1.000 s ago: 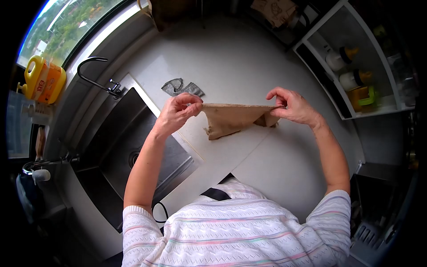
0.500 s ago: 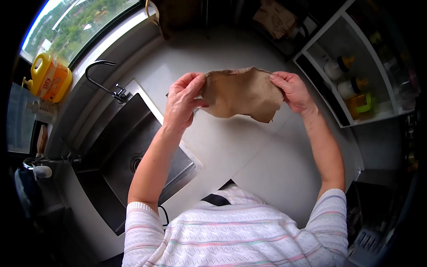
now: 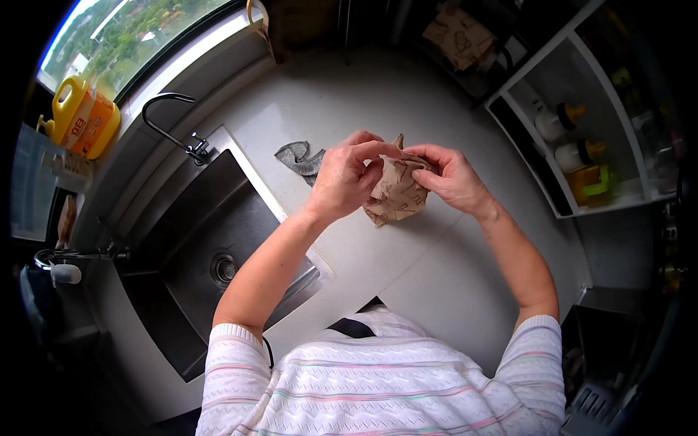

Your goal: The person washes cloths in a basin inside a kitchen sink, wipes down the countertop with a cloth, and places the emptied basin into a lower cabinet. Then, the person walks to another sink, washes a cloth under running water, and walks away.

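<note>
Yellow plastic shows at your far left: a jug [image 3: 86,123] with an orange label stands by the window [image 3: 134,47], which slants up towards the top of the view. Next along, a curved chrome faucet [image 3: 161,133] stands at the upper corner of the sink [image 3: 190,251], a dark basin set into the pale surface [image 3: 480,291]. Your left forearm [image 3: 280,251] crosses above the sink's right-hand edge. Past that edge, a grey cloth [image 3: 294,155] lies crumpled on the surface, just beside your left hand [image 3: 345,174]. That hand's grip is closed on the brown patterned cloth [image 3: 396,195] near its upper edge. The brown cloth is bunched between your two hands, to the right of the sink; you cannot tell whether its lower edge touches the surface. Below it, a thin seam [image 3: 418,251] slants down towards your body. Your right hand [image 3: 452,180] grips the cloth's upper right side, thumb and fingers drawn together. Beyond it, the surface runs on, with room for your right forearm [image 3: 520,251] to swing outward. A white-framed shelf unit [image 3: 618,205] bounds that side, its near edge well apart from your hand, and bottles [image 3: 556,123] with yellow tops stand inside.
</note>
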Demonstrator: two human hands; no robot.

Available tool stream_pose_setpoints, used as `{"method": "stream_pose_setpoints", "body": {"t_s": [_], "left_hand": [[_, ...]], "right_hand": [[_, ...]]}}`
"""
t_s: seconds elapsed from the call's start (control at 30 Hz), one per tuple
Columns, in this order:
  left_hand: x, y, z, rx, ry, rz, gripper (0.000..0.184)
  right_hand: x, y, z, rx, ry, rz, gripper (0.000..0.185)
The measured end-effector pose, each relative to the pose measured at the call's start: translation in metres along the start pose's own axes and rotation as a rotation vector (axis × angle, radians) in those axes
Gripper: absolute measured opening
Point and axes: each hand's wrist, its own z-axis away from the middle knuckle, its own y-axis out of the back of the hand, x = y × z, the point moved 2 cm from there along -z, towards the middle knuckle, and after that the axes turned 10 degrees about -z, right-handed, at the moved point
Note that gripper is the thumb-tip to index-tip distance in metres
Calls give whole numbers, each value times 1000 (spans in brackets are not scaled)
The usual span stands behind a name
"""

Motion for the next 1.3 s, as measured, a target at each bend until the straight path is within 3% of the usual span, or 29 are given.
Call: {"method": "stream_pose_setpoints", "body": {"t_s": [0.13, 0.23, 0.33, 0.43, 0.47, 0.57, 0.6, 0.7, 0.8, 0.97, 1.1, 1.3], "left_hand": [[-2, 5, -10, -2, -186, -483, 26], [-8, 3, -19, -30, -186, -536, 26], [-10, 0, -22, -261, -179, -758, 25], [-9, 5, -28, -383, -70, -698, 22], [-8, 10, -29, -326, -68, -638, 19], [-4, 28, -33, -372, -15, -254, 18], [-3, 27, -33, -422, 104, -59, 18], [-12, 19, -35, -430, 172, 270, 19], [-19, 13, -47, -273, 89, 633, 18], [-17, 10, -70, -46, 83, 674, 29], [-43, 14, -73, 74, 188, 603, 38], [-78, -1, -29, -62, 350, 471, 23]], "right_hand": [[-20, -4, 3, -49, 66, 227, 39], [-35, -7, 7, -68, 137, 332, 42], [-42, -7, 9, -58, 191, 379, 44], [-42, 4, 11, -19, 149, 424, 45], [-40, 7, 11, -6, 119, 434, 44], [-40, 19, 13, 91, -21, 414, 43], [-36, 22, 11, 100, -3, 313, 42], [-29, 27, 7, 97, 17, 14, 38], [-33, 24, 3, 32, -51, -189, 33], [-28, 40, -17, -37, -220, -143, 35], [-50, 69, -45, 96, -107, -340, 22], [-99, 128, -81, 172, 31, -173, 17]]}}
